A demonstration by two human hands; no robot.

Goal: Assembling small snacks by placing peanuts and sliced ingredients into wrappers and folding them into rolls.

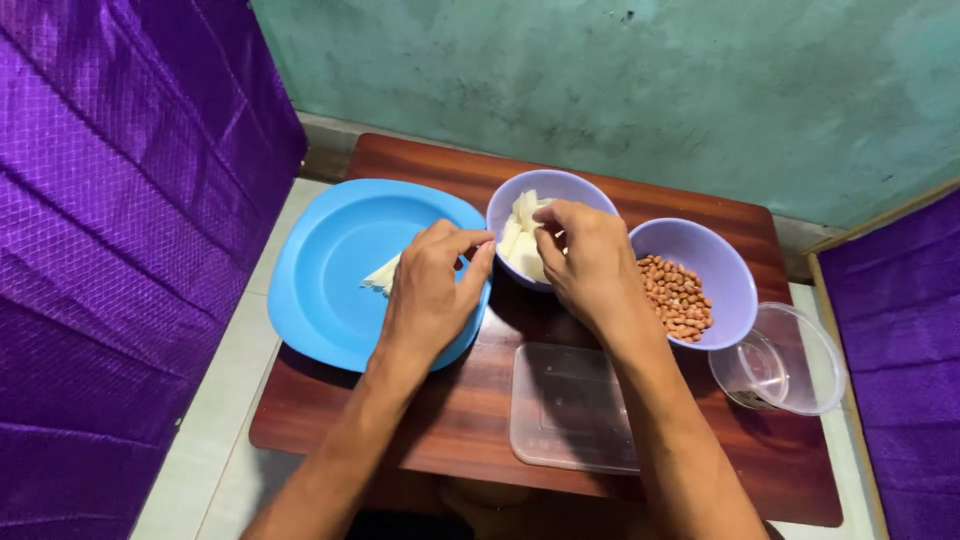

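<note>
Nearest you, the clear lid point(572, 405) lies flat on the desk point(460, 420), while your left hand point(430, 290) pinches a pale slice point(383, 273) over the blue plate point(320, 270) and your right hand point(590, 260) closes on white pieces point(520, 235) in the bowl point(550, 190), whose rim could tip under your wrist.

A lilac bowl of peanuts point(690, 280) stands on the right of the small wooden table point(470, 420), with a clear plastic cup point(780, 362) just beside it at the table's right edge. A clear flat lid point(572, 405) lies near the front edge; purple cloth point(110, 250) hangs at the left.
</note>
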